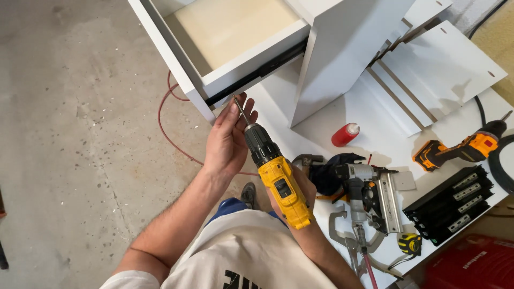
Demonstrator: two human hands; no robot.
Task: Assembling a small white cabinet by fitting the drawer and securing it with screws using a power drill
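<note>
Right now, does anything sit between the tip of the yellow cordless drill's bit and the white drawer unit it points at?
Nothing visible does. The yellow cordless drill, in the right hand, aims its bit at the white drawer unit's corner by the black slide rail. The left hand lies beside the bit, not across it.

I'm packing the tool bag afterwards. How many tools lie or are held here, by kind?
Cordless drills: 2, the yellow drill in the right hand, with the left hand steadying its bit, and the orange drill on the white bench
Nail gun: 1
Tape measure: 1
Locking clamp: 1
Total: 5
</note>
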